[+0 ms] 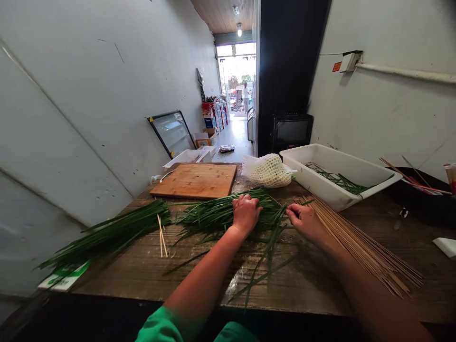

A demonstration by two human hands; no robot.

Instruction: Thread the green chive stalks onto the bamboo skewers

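Observation:
A loose pile of long, flat green chives [210, 209] lies across the middle of the wooden table. My left hand [246, 212] rests on top of this pile with its fingers curled into the leaves. To its right, my right hand [302, 219] pinches thumb and forefinger together at the ends of a few chives; a thin tan line runs close to these fingertips, too fine to name. Some leaves trail toward the table's front edge. Beside my right forearm lies a big bundle of bamboo skewers [356, 242]. A few short sticks [162, 237] lie left of the pile.
Another chive bunch [114, 232] lies at the left. Behind the pile are a cutting board [195, 180] and something wrapped in white foam netting [267, 171]. A white tub [335, 164] with green pieces stands back right, near a black container [420, 199] with sticks.

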